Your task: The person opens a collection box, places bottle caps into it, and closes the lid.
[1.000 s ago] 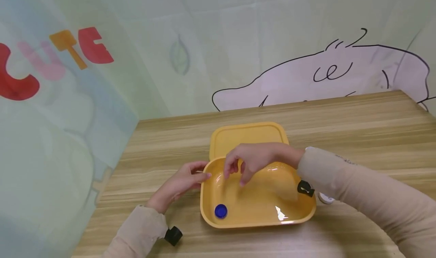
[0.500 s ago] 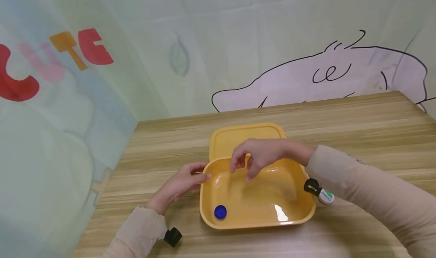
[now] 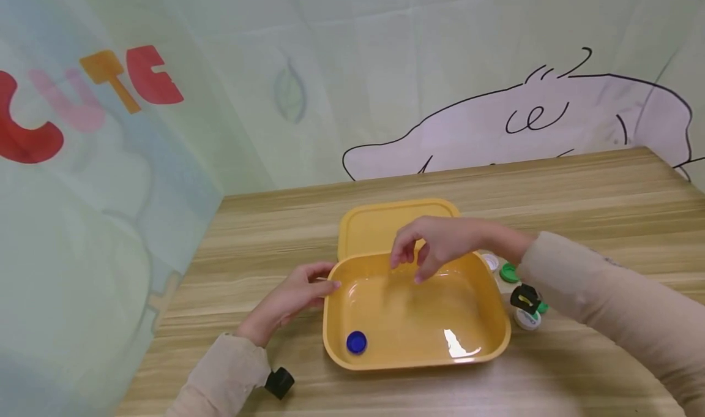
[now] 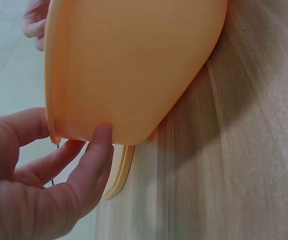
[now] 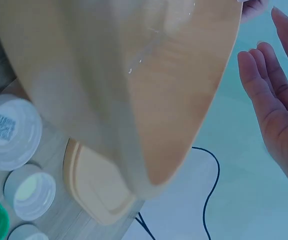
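Observation:
A yellow plastic box (image 3: 418,319) stands lidless on the table, with one blue bottle cap (image 3: 357,342) inside at its near left corner. My left hand (image 3: 300,291) holds the box's left rim, thumb over the edge; in the left wrist view its fingers (image 4: 99,145) touch the outer wall. Above the far part of the box hovers my right hand (image 3: 435,245), its fingers loosely bent and nothing between them. In the right wrist view that hand (image 5: 279,110) is apart from the box wall (image 5: 169,100).
Behind the box lies its yellow lid (image 3: 369,227), partly hidden. Several bottle caps sit right of the box, among them a white cap (image 3: 527,319) and a green cap (image 3: 509,273); the right sleeve passes over that side. A printed cloth (image 3: 352,86) hangs behind the table (image 3: 264,227).
My right hand has drawn away to the right and slightly back over the box, uncovering more caps beside it. The left hand and the blue cap stay in place.

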Demonstrator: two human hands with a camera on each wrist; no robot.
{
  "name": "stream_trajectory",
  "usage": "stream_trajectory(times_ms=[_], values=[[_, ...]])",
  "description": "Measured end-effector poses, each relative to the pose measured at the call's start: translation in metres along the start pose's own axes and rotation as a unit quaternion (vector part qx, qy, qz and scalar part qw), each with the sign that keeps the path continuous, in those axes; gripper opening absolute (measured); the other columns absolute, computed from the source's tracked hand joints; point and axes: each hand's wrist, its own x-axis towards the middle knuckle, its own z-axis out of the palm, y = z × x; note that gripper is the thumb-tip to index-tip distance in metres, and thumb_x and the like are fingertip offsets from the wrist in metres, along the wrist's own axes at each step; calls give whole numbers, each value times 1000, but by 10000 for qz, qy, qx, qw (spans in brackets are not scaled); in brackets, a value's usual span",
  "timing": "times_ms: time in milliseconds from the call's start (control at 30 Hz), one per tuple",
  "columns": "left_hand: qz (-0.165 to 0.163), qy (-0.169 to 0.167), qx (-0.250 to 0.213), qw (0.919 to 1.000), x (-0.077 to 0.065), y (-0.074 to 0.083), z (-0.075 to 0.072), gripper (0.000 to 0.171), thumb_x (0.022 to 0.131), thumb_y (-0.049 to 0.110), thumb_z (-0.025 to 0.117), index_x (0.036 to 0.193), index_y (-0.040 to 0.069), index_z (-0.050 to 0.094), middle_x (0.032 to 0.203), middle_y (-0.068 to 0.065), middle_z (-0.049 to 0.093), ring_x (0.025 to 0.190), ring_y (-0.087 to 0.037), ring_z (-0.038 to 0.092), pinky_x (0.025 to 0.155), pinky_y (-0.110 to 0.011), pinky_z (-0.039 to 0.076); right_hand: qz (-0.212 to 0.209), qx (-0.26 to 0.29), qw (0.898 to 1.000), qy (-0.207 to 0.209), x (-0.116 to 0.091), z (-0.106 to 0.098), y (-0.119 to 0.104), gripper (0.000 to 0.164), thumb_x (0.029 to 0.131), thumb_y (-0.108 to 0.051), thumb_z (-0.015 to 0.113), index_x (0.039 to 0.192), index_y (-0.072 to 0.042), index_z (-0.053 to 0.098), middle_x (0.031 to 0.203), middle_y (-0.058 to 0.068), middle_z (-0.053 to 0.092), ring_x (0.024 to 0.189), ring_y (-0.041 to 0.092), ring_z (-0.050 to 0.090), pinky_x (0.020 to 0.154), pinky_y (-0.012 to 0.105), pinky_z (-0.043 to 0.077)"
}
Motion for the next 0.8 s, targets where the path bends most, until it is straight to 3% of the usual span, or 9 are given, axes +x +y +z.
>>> stream_trajectory(times_ms=[233, 800], values=[[12, -11, -15, 10000, 0, 0, 0, 46, 91, 7, 56, 131, -10, 42, 124, -24, 51, 98, -23, 59, 82, -38, 53, 276, 90, 9995, 95, -14, -6, 2, 31, 75, 0, 74, 104, -3, 65, 99, 15, 58, 95, 35, 50, 83, 43, 51], [57, -31, -23, 10000, 1, -2, -1, 47, 91, 8, 56, 132, -11, 41, 122, -24, 51, 98, -23, 59, 82, -38, 53, 467, 46, 9979, 451, -41, -9, 18, 31, 76, -6, 74, 105, -3, 64, 100, 14, 58, 96, 31, 49, 84, 34, 51]])
